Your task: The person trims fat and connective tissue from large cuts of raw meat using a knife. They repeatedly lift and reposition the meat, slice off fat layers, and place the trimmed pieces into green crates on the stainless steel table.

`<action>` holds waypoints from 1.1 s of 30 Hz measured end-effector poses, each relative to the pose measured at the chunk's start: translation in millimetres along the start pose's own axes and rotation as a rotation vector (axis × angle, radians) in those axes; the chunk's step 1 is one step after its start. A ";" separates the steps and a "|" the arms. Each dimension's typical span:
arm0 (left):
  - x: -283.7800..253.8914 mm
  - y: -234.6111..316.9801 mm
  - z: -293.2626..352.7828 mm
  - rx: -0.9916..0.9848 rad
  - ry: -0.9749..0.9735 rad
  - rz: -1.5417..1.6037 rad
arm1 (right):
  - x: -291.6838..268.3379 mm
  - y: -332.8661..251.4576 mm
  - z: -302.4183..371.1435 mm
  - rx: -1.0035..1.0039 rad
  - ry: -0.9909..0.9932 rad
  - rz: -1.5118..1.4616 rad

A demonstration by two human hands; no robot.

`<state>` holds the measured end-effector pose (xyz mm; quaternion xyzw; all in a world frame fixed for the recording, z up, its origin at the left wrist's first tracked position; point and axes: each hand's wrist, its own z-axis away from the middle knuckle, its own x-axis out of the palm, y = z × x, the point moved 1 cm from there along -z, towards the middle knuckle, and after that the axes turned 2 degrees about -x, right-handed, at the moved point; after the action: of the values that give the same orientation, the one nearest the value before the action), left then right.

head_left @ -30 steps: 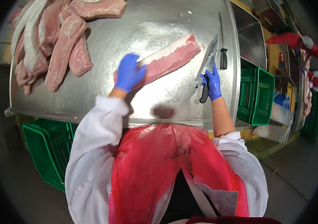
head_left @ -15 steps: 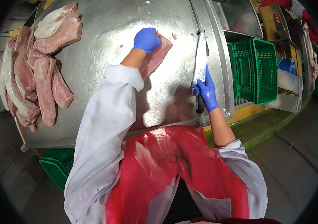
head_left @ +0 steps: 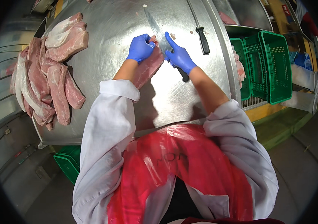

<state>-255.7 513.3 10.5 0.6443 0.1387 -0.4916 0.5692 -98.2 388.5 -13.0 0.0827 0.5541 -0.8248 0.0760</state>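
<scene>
My blue-gloved left hand (head_left: 141,48) is closed on the upper end of a flat piece of raw meat (head_left: 148,71) lying on the steel table (head_left: 106,108). In my blue-gloved right hand (head_left: 180,58) is a long knife (head_left: 155,23), its black handle sticking out below the palm. The blade points up and to the left, close along the right edge of the meat; whether it touches the meat I cannot tell. To the right of the knife a sharpening steel (head_left: 202,40) with a black handle lies on the table.
Several long raw meat pieces (head_left: 58,93) are heaped at the table's left. Green perforated crates (head_left: 278,69) stand beyond its raised right edge, with pale scraps (head_left: 239,67) near them. Another green crate (head_left: 67,164) sits below the left front corner. Small scraps dot the tabletop.
My right hand has moved left and up with the knife, away from the sharpening steel, and is now beside the meat. My left hand keeps its grip on the meat.
</scene>
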 end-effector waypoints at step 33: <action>-63.2 19.7 -56.8 0.313 -0.205 -0.118 | 101.2 -23.8 20.4 0.005 -0.106 -0.534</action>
<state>-244.4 580.6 64.8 0.6623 0.0396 -0.6027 0.4435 -203.1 375.1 -6.2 -0.1097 0.5495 -0.8201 -0.1155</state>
